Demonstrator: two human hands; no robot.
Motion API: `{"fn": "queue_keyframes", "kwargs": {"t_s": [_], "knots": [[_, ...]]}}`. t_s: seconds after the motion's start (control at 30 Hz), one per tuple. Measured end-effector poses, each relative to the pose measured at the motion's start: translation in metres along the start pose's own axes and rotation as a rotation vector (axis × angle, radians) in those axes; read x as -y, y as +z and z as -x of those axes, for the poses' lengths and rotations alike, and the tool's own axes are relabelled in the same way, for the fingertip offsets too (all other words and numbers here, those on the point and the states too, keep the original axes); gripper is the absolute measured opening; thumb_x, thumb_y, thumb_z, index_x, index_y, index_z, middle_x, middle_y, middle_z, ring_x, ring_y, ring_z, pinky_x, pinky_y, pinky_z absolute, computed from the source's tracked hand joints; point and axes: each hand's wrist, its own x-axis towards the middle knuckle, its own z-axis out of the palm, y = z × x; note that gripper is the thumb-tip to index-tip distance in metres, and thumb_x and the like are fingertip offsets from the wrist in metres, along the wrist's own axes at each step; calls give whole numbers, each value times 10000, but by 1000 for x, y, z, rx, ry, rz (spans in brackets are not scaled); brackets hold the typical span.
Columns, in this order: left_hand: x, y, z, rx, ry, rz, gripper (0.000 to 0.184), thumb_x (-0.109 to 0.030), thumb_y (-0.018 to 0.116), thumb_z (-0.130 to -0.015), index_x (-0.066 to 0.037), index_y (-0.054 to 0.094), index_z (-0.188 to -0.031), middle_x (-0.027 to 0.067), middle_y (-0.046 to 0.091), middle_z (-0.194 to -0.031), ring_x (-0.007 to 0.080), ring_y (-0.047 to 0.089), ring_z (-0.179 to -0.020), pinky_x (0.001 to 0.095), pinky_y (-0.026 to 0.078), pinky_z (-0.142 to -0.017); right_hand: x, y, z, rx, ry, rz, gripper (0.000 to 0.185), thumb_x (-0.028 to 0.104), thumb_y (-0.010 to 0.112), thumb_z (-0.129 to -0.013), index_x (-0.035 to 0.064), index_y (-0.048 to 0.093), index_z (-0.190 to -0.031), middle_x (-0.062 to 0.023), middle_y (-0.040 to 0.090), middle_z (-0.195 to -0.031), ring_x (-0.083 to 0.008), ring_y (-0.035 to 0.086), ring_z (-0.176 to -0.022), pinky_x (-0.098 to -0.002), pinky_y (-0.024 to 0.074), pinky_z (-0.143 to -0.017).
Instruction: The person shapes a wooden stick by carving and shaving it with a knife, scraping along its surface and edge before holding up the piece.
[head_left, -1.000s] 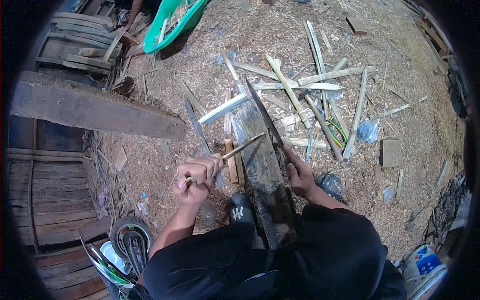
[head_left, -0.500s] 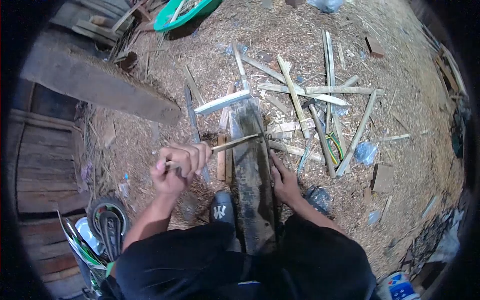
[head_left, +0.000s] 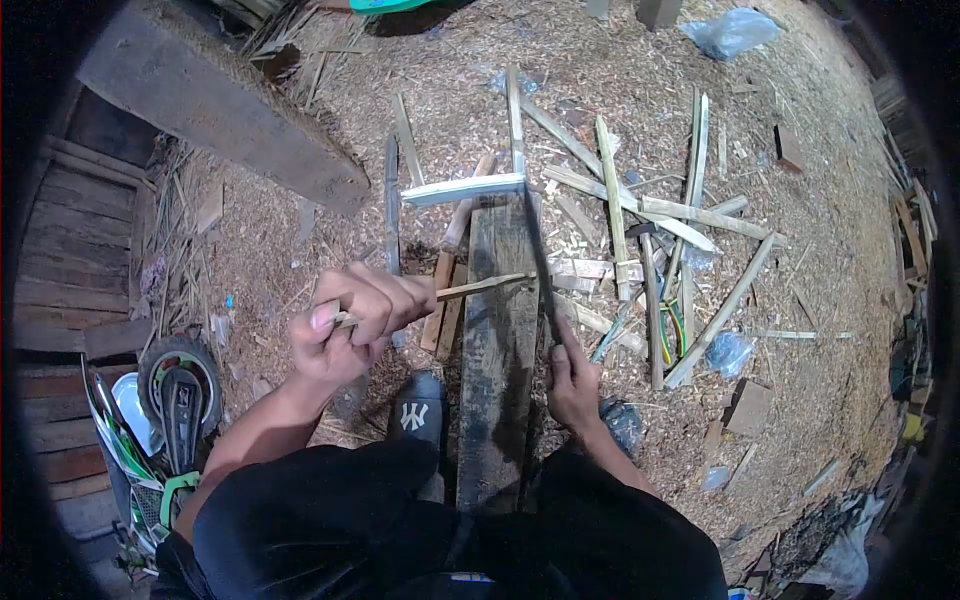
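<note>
While the near end of the dark beam runs between your legs, your right hand has its fingers clamped on the handle of the long blade. The blade was hard to make out a moment ago; now it shows as a dark line along the beam's right edge, pointing away from you. That puts it right at the tip of the stick, though you cannot tell whether they touch. Your left hand, fingers curled shut around the stick, holds it out across the beam from the left. Farther on, a pale strip lies crosswise by the beam's far end, more wooden strips are strewn to the right, and a plastic bag sits at the far right.
</note>
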Motion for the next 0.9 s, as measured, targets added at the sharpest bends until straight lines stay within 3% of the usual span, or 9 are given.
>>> {"fn": "queue_keyframes", "kwargs": {"t_s": [0.2, 0.23, 0.3, 0.43, 0.5, 0.63, 0.7, 0.83, 0.9], "knots": [[2, 1, 8, -35, -31, -17, 701, -620, 430, -930, -110, 281, -473, 42, 258, -427, 214, 211, -418, 392, 304, -585, -16, 4, 3, -164, -296, 88, 506, 131, 393, -1080, -6, 355, -1565, -10, 529, -690, -78, 492, -548, -261, 415, -504], [2, 1, 8, -39, -21, -15, 701, -620, 430, -930, -110, 281, -473, 42, 258, -427, 214, 211, -418, 392, 304, -585, -16, 5, 2, 3, -38, 66, 516, 106, 459, -1043, 84, 426, -1558, -157, 723, -922, -134, 547, -552, -319, 506, -560], [2, -1, 8, -77, -21, -30, 710, -622, 432, -931, -98, 286, -475, 46, 269, -431, 217, 224, -427, 392, 294, -577, -14, 8, -6, -79, -268, 218, 517, 125, 459, -1047, 104, 425, -1563, -96, 663, -768, -118, 540, -553, -316, 479, -538], [2, -4, 12, -89, -21, -27, 720, -624, 438, -932, -89, 282, -478, 44, 263, -443, 215, 225, -440, 390, 285, -575, -5, 2, 11, -65, -43, 95, 506, 149, 445, -1057, 98, 428, -1560, -80, 629, -719, -132, 550, -551, -310, 480, -548], [1, -7, 15, -12, -21, -20, 633, -493, 405, -904, -36, 260, -491, 89, 260, -465, 235, 236, -463, 393, 340, -595, -8, -1, 14, -180, -263, -16, 499, 153, 446, -1059, 99, 436, -1555, -51, 589, -665, -147, 569, -551, -299, 478, -554], [2, -3, 15, -18, 0, -16, 649, -505, 413, -901, -23, 268, -491, 79, 246, -474, 227, 233, -472, 389, 313, -589, -9, 12, -4, -74, -289, 230, 510, 94, 450, -1035, 52, 435, -1544, -114, 661, -847, -161, 641, -683, -295, 496, -635], [0, -2, 13, -85, -24, -2, 665, -519, 424, -896, -12, 273, -492, 74, 244, -477, 223, 230, -478, 395, 293, -586, 3, 5, 4, -9, -35, 125, 511, 87, 447, -1031, 38, 436, -1539, -143, 691, -980, -158, 644, -724, -302, 499, -669], [6, -7, 17, -20, -15, -3, 668, -522, 426, -895, -8, 270, -498, 78, 253, -484, 228, 235, -483, 400, 287, -590, -4, 3, 12, -90, -120, 32, 502, 112, 399, -1060, -40, 392, -1538, -45, 607, -774, -82, 479, -581, -271, 427, -544], [3, -8, 14, 46, -2, 5, 664, -517, 423, -898, -4, 274, -503, 80, 259, -494, 230, 237, -487, 397, 287, -597, -8, 4, 9, -172, -375, 24, 516, 123, 392, -1061, -52, 366, -1546, -7, 521, -676, -68, 441, -542, -272, 384, -485]]}}
